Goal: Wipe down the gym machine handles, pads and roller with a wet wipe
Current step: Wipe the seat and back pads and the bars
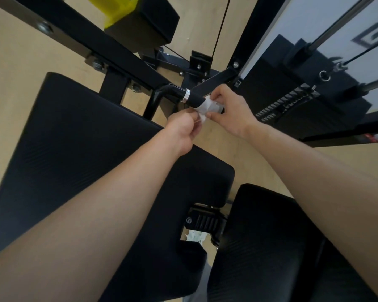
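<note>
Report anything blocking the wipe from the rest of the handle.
Nothing visible. The white wet wipe wraps the end of the black cylindrical handle grip, pinched by left hand and right hand; the grip is bare up to its silver ring.

2 bare forearms — bare left hand [182,129], bare right hand [230,110].

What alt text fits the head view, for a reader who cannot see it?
Both hands hold a white wet wipe around the end of a black machine handle: the right hand wraps it on the grip, the left hand pinches a corner. A large black pad lies below the arms.
</note>
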`<state>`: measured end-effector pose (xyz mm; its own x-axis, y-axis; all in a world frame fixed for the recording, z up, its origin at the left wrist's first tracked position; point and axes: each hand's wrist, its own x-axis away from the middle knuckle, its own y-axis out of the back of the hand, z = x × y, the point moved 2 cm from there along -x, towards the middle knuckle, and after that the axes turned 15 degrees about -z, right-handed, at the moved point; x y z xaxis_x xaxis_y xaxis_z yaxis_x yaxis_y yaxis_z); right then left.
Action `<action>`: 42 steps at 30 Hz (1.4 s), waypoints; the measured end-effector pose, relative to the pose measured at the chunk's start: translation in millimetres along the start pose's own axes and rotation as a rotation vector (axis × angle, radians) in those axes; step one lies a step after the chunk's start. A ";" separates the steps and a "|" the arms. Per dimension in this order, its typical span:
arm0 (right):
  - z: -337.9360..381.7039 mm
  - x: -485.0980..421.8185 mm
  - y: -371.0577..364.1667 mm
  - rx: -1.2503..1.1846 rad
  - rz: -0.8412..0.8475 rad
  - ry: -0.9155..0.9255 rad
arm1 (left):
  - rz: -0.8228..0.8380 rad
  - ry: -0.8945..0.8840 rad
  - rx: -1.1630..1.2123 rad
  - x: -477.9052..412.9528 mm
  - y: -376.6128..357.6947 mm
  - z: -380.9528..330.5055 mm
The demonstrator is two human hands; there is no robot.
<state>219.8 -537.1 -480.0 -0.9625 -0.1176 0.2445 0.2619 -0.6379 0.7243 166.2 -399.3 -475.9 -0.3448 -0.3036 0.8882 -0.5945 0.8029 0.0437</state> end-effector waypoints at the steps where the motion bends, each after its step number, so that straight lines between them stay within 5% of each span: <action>1: 2.3 1.8 -3.0 0.006 -0.037 0.003 | 0.015 -0.012 -0.007 1.0 4.1 -2.6; 7: 20.8 8.9 -24.3 0.012 -0.196 0.014 | -0.032 -0.210 -0.096 14.4 29.4 -21.1; 10: 32.1 7.6 -28.2 0.036 -0.199 0.076 | -0.323 -0.741 -0.334 15.0 45.3 -34.3; 13: 26.4 8.3 -24.6 0.042 -0.160 0.079 | -0.428 -1.265 -0.691 6.0 53.5 -42.3; 17: 2.6 12.5 -12.5 0.031 -0.112 -0.033 | -0.415 -1.517 -0.989 -13.4 55.6 -44.1; 24: -4.5 14.5 -1.9 0.008 -0.079 -0.084 | -0.369 -1.623 -1.355 -20.9 57.7 -40.5; 31: 44.8 -0.9 -23.5 -0.059 -0.035 0.089 | -0.422 -1.630 -1.416 -22.6 53.3 -36.8; 42: -14.6 11.2 6.6 0.113 0.015 -0.135 | -0.429 -1.631 -1.436 -24.6 52.1 -36.9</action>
<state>209.7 -553.8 -481.9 -0.9423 -0.0183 0.3343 0.2894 -0.5464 0.7859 170.5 -331.1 -478.6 -0.9608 0.0619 -0.2702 -0.2648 0.0839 0.9606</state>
